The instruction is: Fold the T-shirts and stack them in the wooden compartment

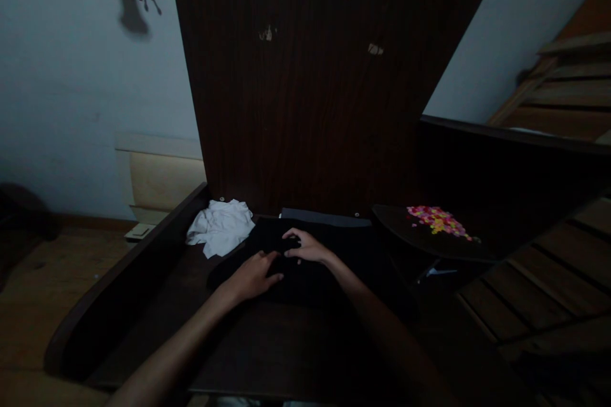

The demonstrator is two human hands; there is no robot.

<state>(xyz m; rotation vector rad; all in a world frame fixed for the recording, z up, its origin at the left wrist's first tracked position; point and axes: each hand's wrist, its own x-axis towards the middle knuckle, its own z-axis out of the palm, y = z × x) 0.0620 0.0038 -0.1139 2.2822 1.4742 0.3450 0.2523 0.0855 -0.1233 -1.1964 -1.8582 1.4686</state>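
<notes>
A dark, folded-looking black cloth (pixel 344 267) is spread across the dark wooden desk; in the dim light its edges and kind are hard to make out. My left hand (pixel 258 275) rests on its left part, thumb apart from the fingers. Just right of it and a little farther away, my right hand (pixel 306 247) lies on the same cloth with bent, parted fingers. The fingertips of both hands point toward each other, and I see nothing held between them. A crumpled white cloth (pixel 223 227) lies beyond my left hand, near the back panel.
A tall dark panel (pixel 305 108) rises behind the desk (pixel 229 337). Raised sides flank it, including the left side board (pixel 119 286). Small pink and yellow pieces (pixel 439 221) lie on a corner shelf (pixel 410 229) at right. A grey flat item (pixel 324 217) shows behind the black cloth.
</notes>
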